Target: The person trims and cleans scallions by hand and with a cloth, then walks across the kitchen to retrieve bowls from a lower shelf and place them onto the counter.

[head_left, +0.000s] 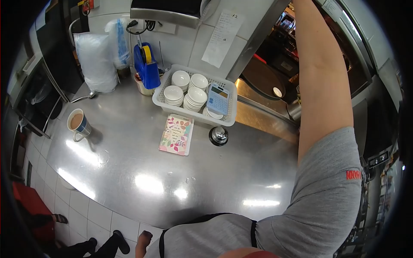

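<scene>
My right arm (pixel 325 81), in a grey sleeve, stretches up past the top edge on the right, beside the pass-through opening; its hand is out of frame. Low by my side, off the counter's front edge, my left hand (pixel 145 237) is curled closed, with nothing seen sticking out of it. In front of me is a steel counter (pixel 223 172). On it lie a flowered notebook (pixel 176 134) and a silver call bell (pixel 218 135). Behind them a white plastic basket (pixel 161 103) holds stacks of small white dishes (pixel 173 93) and a blue calculator (pixel 218 99).
A mug of brown drink (pixel 78 122) stands on the left. Further back are plastic-wrapped stacks (pixel 97 62) and a blue tape dispenser (pixel 146 66). Through the opening shows a dark round tray (pixel 262 77). Another person's feet (pixel 120 241) are on the tiles at lower left.
</scene>
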### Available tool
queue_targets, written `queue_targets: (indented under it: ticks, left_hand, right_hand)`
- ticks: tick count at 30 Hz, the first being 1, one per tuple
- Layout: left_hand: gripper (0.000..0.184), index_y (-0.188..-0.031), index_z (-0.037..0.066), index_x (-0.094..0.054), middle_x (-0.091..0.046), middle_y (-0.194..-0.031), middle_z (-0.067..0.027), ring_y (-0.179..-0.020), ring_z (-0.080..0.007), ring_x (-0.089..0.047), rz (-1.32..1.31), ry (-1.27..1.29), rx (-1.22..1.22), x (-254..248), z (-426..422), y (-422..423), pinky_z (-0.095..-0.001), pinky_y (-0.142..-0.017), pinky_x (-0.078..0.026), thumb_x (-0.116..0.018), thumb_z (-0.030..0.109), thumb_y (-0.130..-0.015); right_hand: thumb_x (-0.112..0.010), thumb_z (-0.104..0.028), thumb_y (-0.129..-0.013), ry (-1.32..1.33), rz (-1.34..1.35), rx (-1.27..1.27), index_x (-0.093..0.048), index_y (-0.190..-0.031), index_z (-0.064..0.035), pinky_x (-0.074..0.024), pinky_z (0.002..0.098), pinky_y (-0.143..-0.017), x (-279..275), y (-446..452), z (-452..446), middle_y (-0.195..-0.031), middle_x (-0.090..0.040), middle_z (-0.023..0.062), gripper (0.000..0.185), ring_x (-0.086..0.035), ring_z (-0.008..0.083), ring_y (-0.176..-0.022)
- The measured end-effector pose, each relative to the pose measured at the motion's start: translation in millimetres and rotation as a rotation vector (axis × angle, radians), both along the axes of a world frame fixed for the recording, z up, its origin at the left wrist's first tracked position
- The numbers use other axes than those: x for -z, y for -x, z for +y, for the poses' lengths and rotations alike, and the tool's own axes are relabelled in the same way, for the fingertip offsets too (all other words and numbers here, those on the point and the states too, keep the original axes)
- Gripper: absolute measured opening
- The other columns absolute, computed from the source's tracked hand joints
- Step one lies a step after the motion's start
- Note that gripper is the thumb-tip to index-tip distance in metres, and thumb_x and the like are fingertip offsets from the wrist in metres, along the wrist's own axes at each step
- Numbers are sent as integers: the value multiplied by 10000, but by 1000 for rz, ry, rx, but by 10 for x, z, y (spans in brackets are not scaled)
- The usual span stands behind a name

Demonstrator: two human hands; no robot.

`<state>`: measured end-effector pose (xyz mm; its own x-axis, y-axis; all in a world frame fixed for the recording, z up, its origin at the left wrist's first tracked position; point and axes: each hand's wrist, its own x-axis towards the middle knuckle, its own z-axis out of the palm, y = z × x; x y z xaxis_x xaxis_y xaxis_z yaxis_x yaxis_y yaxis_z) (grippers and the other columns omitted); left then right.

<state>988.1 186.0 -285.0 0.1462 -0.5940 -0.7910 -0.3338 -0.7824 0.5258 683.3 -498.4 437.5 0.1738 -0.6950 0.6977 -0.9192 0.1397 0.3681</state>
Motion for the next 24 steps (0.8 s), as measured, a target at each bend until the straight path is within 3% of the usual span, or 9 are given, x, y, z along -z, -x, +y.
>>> queue_targets:
  ticks: [3,5,7,8,9,13,19,22,24]
  left_hand:
    - [202,-995,104,-621,-637,-773,-31,-780,-168,-625,266,-208,614,187,208,-403,-307,-614,-504,-522,141,-822]
    - [264,-1058,77,-609,-653,-844,-57,-832,-164,-626,66,-722,444,-2439,-1151,-2,-304,-676,-501,-515,226,-861]
    - [314,-1067,26,-587,-655,-881,-84,-832,-160,-620,181,-434,323,-2347,-1157,-234,-292,-732,-482,-507,271,-887]
    - [349,-1075,7,-574,-647,-899,-94,-861,-162,-610,318,-213,279,-2550,-1279,-204,-291,-767,-466,-505,295,-890]
    - [386,-1083,-11,-561,-639,-917,-103,-889,-164,-599,457,3,238,-2822,-1451,-113,-290,-801,-450,-503,319,-892]
    - [498,-1312,69,-316,-516,-1133,-87,-1023,-209,-525,681,869,103,-3210,-2272,774,-349,-872,-430,-487,302,-906]
    - [561,-1351,52,-215,-441,-1226,-103,-1128,-192,-454,800,963,16,-3056,-3144,1930,-328,-935,-382,-489,21,-862]
    - [679,-1370,27,-115,-438,-1234,-144,-1155,-204,-448,575,1303,116,-2826,-3749,2025,-326,-948,-374,-454,-122,-800]
    - [764,-1395,75,-51,-432,-1244,-174,-1131,-232,-471,584,1152,166,-3061,-4143,1918,-332,-942,-383,-434,-147,-773]
  right_hand:
    - [-415,-185,-864,165,-132,-259,-549,-1148,-94,-159,681,-970,57,288,-32,-1397,-314,64,327,-295,307,-1281]
    - [-407,-206,-882,361,-156,-679,-546,-1113,-81,-194,680,-946,238,340,200,-1288,-432,97,296,-386,327,-1203]
    - [-457,-238,-882,222,51,-792,-523,-1163,-103,-196,680,-950,619,370,722,-1339,-376,125,319,-348,315,-1240]
    - [-601,-119,-714,111,406,-450,-497,-1194,-75,-317,585,-917,873,330,1007,-1301,-421,78,493,-397,265,-1203]
    - [-561,-49,-688,123,351,-836,-528,-1133,-4,-326,565,-906,1277,307,1503,-1228,-482,98,448,-431,262,-1167]
    - [-512,-215,-857,-598,113,-1041,-367,-1327,-133,-123,582,-1039,2539,447,3132,-1335,-419,57,499,-400,157,-1232]
    - [-489,-238,-882,-925,-214,-890,-378,-1325,-136,-169,562,-1041,3720,914,4221,-1424,-291,20,468,-200,152,-1343]
    - [-545,-274,-849,-929,-574,-533,-377,-1321,-133,-209,566,-1025,4010,1327,4610,-1440,-239,86,521,-192,283,-1339]
    - [-583,-284,-816,-915,-669,-350,-384,-1313,-137,-231,585,-1005,4232,1711,4907,-1437,-220,124,555,-183,324,-1334]
